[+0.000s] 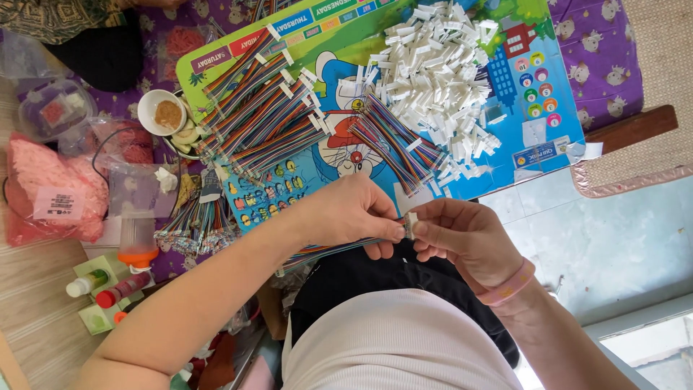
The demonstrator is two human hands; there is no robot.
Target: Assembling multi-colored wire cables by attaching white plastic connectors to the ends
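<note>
**A:** Looking straight down over the lap. The left hand [354,213] has its thumb and fingers pinched shut on a flat strip of multicoloured ribbon wires [325,253], which trails back under the forearm toward the person's body.

**B:** And the right hand [462,235], with the pink band at the wrist?

**A:** Fingers curled in, thumb and forefinger closed tight on a small white plastic connector housing [411,225]. It sits right between the two hands, touching the end of the wires, just above the black fabric on the lap.

**B:** Is the wire end seated inside it?

**A:** Can't tell; the fingertips cover the joint.

**B:** What's beyond the hands?

**A:** A bright cartoon-printed board [520,108] in blue and green. On it, a heap of loose white connector housings [440,79] toward the right, and fanned bundles of rainbow wires with white ends [267,115] to the left, with another bundle [397,144] just above the hands.

**B:** Off to the far left?

**A:** A small white bowl of brown powder [164,112] and a pink filled bag [50,191].
</note>
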